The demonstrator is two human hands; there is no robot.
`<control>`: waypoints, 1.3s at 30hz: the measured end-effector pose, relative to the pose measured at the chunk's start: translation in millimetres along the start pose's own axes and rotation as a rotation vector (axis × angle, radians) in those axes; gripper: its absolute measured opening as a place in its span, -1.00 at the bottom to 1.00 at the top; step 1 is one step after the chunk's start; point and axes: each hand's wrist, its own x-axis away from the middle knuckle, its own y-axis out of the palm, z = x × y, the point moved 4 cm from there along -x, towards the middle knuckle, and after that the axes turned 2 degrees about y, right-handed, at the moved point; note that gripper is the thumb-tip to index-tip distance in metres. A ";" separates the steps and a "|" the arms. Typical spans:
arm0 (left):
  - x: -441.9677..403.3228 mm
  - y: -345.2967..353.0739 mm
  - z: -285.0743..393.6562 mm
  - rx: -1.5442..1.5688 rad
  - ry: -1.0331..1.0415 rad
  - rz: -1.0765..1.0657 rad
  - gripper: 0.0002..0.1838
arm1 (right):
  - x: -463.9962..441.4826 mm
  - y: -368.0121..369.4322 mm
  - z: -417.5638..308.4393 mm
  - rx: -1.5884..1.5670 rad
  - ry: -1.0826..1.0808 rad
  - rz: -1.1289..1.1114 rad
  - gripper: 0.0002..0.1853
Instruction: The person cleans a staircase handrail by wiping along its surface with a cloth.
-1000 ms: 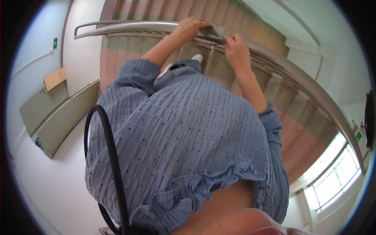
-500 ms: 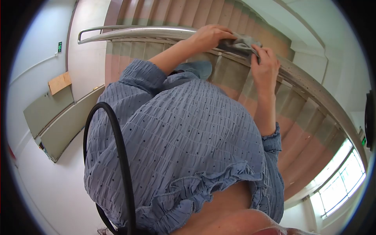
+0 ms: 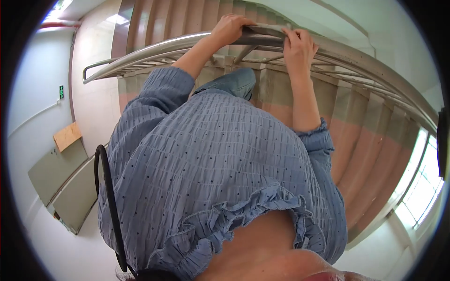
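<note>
A grey cloth (image 3: 268, 30) lies over the top of a curved metal handrail (image 3: 370, 68), stretched between my two hands. My left hand (image 3: 230, 29) has its fingers closed on the cloth's left end, at the rail. The cloth's right end is pinched in my right hand (image 3: 299, 46), whose fingers bend over the rail's near side. The cloth's far side is hidden behind the rail.
Stairs (image 3: 347, 154) run below and beyond the handrail, with thinner bars under it. Grey boards (image 3: 58, 173) and a small wooden piece (image 3: 68, 136) stand at the left by a wall. A bright window (image 3: 419, 182) is at the lower right. A black cable loop (image 3: 110, 201) hangs beside my blue shirt.
The view has tilted, and more bars under the rail show. The cloth, bunched up half a second ago, now lies flatter along the rail between my hands.
</note>
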 end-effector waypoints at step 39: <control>-8.4 123.9 52.8 -0.663 0.230 0.159 -0.41 | 36.0 45.4 99.5 0.137 0.330 0.153 -0.71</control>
